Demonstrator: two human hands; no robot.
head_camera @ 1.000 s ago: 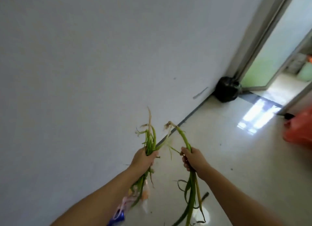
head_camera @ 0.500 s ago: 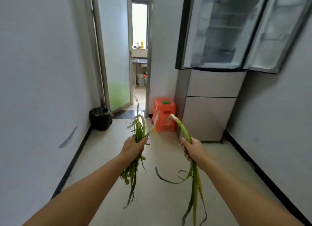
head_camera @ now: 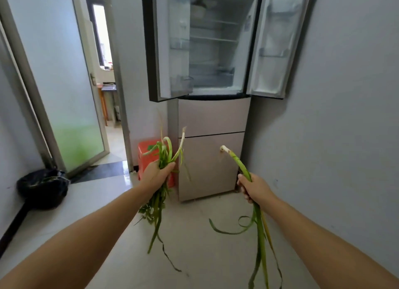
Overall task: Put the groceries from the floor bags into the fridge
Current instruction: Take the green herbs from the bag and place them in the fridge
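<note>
Now the left hand (head_camera: 155, 174), low in the middle of the frame, is closed around a bunch of greens (head_camera: 164, 152), and the right hand (head_camera: 254, 187) to its right grips a single green onion (head_camera: 238, 162), white end up. Both sit apart below the fridge (head_camera: 212, 51), whose two upper doors stand open at the top centre; a red stool (head_camera: 145, 152) shows behind the left hand

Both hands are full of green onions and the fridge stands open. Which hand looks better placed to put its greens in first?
Probably the left hand. Its bunch of greens is held below the open fridge compartment, near the left door, while the right hand with its single green onion is lower and off toward the wall.
</note>
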